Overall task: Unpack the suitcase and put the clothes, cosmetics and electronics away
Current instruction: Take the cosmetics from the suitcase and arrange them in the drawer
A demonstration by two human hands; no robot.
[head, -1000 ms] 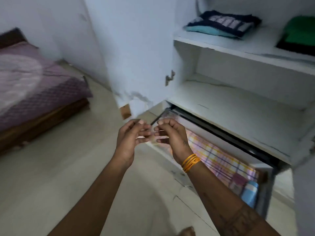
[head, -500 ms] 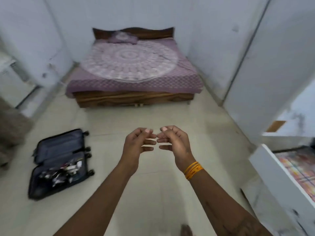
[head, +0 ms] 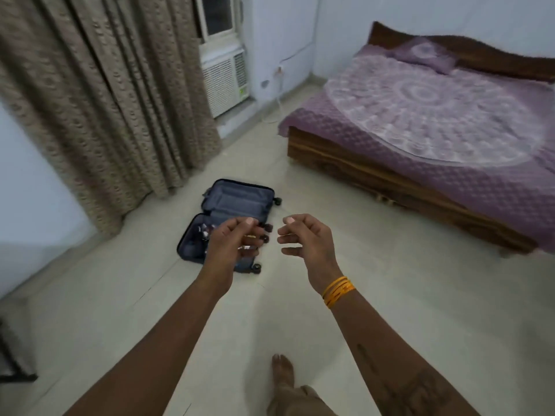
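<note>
A dark blue suitcase [head: 237, 202] lies open on the pale floor ahead of me. Its far half looks bare; the near half holds several small items [head: 204, 231], too blurred to name. My left hand [head: 229, 250] hangs in the air in front of the suitcase's near half, fingers loosely curled, holding nothing. My right hand [head: 309, 241], with orange bangles on the wrist, hovers just to the right of it, fingers also loosely curled and empty. The two hands are a small gap apart.
A bed with a purple patterned cover [head: 435, 115] stands at the right. A beige curtain [head: 99, 94] hangs at the left, with an air conditioner [head: 225, 79] beside it. My bare foot [head: 282, 370] is on the tiled floor [head: 390, 295].
My view has swung left from the wardrobe past the bed to the suitcase, which now lies straight ahead. My hands have drifted apart slightly, still empty.
</note>
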